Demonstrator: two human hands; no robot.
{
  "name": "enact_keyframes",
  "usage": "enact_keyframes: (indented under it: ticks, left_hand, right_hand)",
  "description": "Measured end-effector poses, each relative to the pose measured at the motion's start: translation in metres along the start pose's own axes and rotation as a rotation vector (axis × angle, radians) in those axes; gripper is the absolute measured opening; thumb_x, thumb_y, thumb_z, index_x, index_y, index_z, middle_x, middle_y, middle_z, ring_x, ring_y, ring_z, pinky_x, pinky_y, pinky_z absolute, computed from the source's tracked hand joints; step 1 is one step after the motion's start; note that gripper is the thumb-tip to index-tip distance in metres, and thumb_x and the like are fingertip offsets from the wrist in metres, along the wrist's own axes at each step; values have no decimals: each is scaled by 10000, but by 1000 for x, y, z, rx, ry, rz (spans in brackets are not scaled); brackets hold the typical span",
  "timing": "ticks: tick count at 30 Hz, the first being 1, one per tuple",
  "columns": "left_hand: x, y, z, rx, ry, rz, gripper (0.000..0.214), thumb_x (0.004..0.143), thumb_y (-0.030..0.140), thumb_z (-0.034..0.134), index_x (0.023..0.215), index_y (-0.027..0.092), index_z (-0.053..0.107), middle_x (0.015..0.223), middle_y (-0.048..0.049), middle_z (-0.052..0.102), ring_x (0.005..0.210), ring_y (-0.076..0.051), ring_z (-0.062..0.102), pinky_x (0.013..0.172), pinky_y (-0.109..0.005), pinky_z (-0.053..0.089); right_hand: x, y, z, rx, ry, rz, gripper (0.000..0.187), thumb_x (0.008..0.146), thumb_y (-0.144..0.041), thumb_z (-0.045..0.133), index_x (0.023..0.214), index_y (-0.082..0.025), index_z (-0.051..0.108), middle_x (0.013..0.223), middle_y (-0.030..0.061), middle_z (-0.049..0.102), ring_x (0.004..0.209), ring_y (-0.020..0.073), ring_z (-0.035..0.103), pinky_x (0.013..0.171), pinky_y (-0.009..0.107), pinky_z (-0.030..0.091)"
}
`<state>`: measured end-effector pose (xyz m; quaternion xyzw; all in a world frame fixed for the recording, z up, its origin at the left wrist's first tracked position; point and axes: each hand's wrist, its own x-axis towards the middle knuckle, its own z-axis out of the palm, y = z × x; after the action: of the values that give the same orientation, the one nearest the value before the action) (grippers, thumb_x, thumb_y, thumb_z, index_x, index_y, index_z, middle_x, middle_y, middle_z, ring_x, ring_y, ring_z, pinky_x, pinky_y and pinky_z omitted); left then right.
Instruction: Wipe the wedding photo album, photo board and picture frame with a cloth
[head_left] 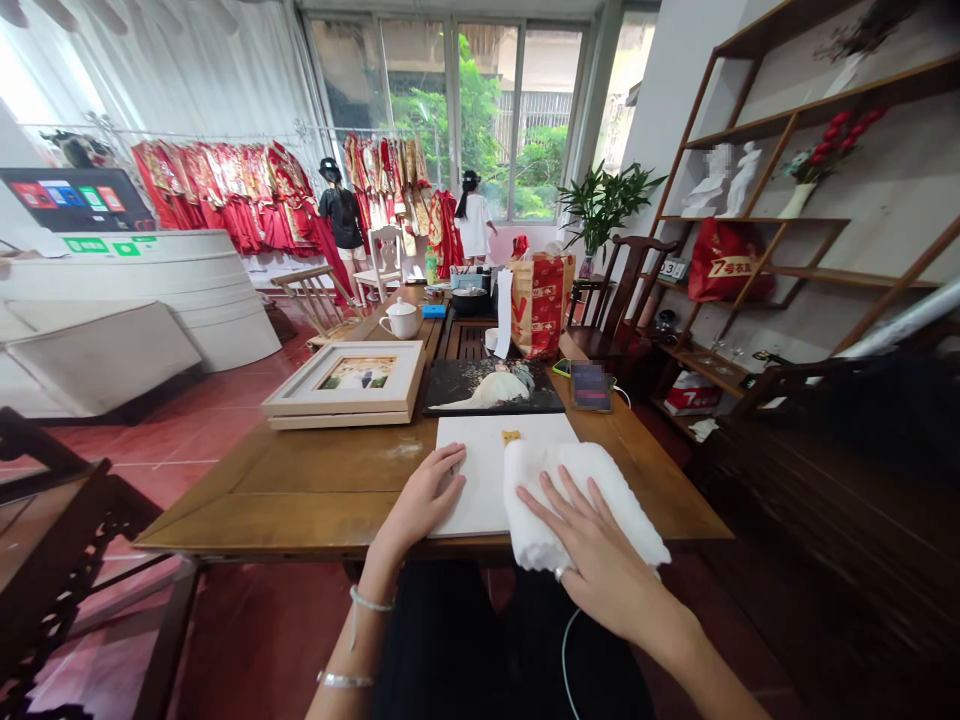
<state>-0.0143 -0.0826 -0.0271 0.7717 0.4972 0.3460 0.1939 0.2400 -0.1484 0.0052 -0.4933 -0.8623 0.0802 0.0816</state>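
A white board (pixel 476 500) lies flat at the front edge of the wooden table, with a small yellowish patch (pixel 511 437) near its far side. My left hand (pixel 431 492) rests on the board's left edge, fingers stretched out. On its right half is a folded white cloth (pixel 619 500), which hangs a little over the table edge. My right hand (pixel 592 540) presses flat on the cloth, fingers spread. Just beyond the board lies a dark picture panel (pixel 495 387) showing a white gown.
Stacked picture frames (pixel 345 385) stand at the left on the table (pixel 300 500). Behind are a white teapot (pixel 401 319), a paper bag (pixel 536 305) and a phone (pixel 591 386). Two people stand by red garments at the back. Shelves (pixel 750 215) and dark furniture line the right.
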Motion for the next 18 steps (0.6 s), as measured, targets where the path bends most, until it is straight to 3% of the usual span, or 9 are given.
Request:
enact_keyframes:
  ticks: [2, 5, 12, 18]
  left_hand:
    - [0, 2, -1, 0, 1, 7, 381, 874, 276, 487, 1234, 185, 570, 1345, -100, 528, 1266, -242, 472, 1090, -438, 354]
    - [-1, 3, -3, -5, -2, 13, 379, 873, 273, 486, 1232, 190, 573, 1338, -96, 535, 1262, -239, 476, 1090, -432, 355]
    - [1, 0, -2, -9, -7, 19, 383, 867, 268, 489, 1232, 186, 573, 1337, -103, 535, 1260, -244, 477, 1092, -438, 346]
    - [2, 1, -2, -4, -15, 24, 377, 871, 261, 483, 1227, 175, 574, 1333, -110, 529, 1247, -246, 483, 1085, -415, 349]
  right_hand:
    - [-10, 5, -8, 71, -54, -29, 1007, 554, -4, 399, 1461, -368, 159, 1547, -16, 133, 1405, 223, -28, 1126, 524, 66]
    - [-1, 16, -17, 176, -101, -19, 949, 589, -14, 379, 1459, -343, 194, 1537, -8, 185, 1407, 204, 11, 1127, 515, 73]
    - [91, 9, -21, 207, -114, 166, 652, 831, -195, 395, 1462, -252, 240, 1532, 113, 181, 1398, 344, 33, 1059, 628, 92]
    - [158, -21, -19, 182, -146, 30, 592, 833, -243, 429, 1416, -178, 353, 1521, 98, 231, 1397, 353, 68, 1061, 630, 62]
